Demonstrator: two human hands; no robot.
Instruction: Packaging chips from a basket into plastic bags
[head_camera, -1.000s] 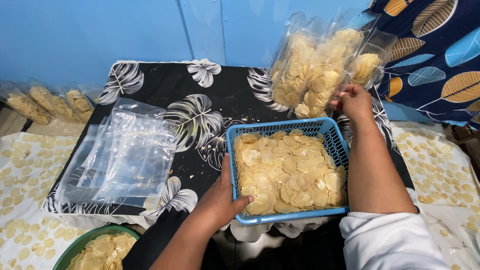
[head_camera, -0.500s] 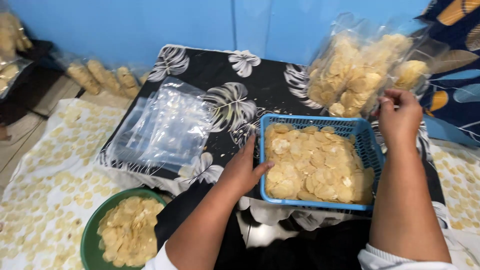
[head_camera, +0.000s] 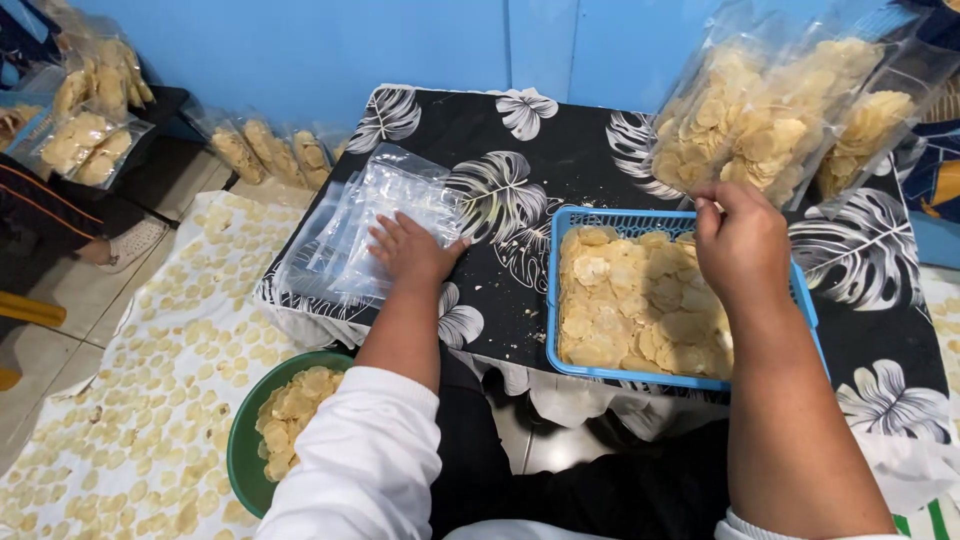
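My left hand (head_camera: 408, 250) lies flat with fingers spread on a stack of empty clear plastic bags (head_camera: 370, 228) at the left of the black leaf-patterned table (head_camera: 500, 150). Over the far right corner of a blue plastic basket (head_camera: 560, 300), which is full of pale round chips (head_camera: 640, 310), hovers my right hand (head_camera: 740, 240) with its fingers curled and nothing visible in them. Just beyond that hand, several clear bags packed with chips (head_camera: 770, 110) lean against the wall.
A green bowl of chips (head_camera: 280, 420) sits on the floor by my left knee. Loose chips are spread over a patterned cloth (head_camera: 150, 400) at the left. More filled bags (head_camera: 270, 150) stand along the blue wall. Another person's foot (head_camera: 125, 245) shows at far left.
My left hand has left the basket's near edge and moved left onto the stack of empty bags. My right hand has drawn back from the filled bags to above the basket.
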